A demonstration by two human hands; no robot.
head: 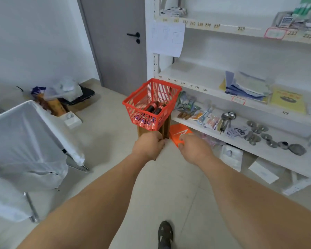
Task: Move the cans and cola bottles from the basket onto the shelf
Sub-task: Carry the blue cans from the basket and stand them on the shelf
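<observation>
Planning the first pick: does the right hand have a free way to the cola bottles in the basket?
Probably yes: the cola bottles lie uncovered in the open-topped basket, and the right hand holds nothing.

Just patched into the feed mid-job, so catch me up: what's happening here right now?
A person stands before a white shelf unit, both arms stretched toward a red basket set on a brown stand. Two cola bottles lie inside on top of some cans; nothing has left the basket. The left hand is at the stand's near edge, fingers curled, grip unclear. The right hand hovers beside it, holding nothing.
</observation>
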